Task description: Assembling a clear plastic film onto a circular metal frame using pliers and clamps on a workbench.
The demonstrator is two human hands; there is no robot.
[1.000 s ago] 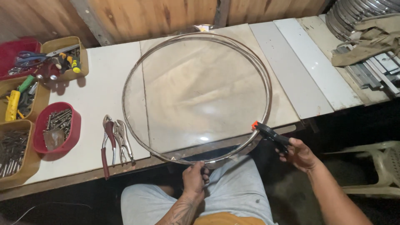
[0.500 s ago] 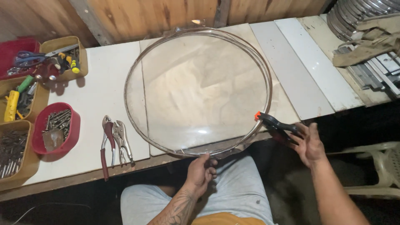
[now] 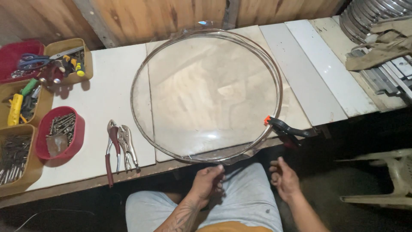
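1. While both hands hang below the near edge of the white surface (image 3: 98, 96), neither one holds anything.
2. Left hand (image 3: 208, 182): fingers loosely curled, half open, empty; it sits just below the near rim of the large round hoop of thin metal covered with clear film (image 3: 206, 92), close to it but apart.
3. Right hand (image 3: 283, 178): fingers loosely curled, partly open, empty; it sits below the black spring clamp with orange tip (image 3: 285, 128), apart from it.
4. Hoop: lies flat on the middle of the surface, its near rim reaching slightly past the near edge.
5. Clamp: grips the hoop's rim on the near right side, handles pointing out past the near edge.
6. Red-handled pliers (image 3: 110, 148) and bare steel locking pliers (image 3: 127, 146): lie side by side near the near edge, left of the hoop.
7. Red oval plastic tray of metal screws (image 3: 60, 133): stands toward the left edge, beside tan trays of tools (image 3: 15, 150).
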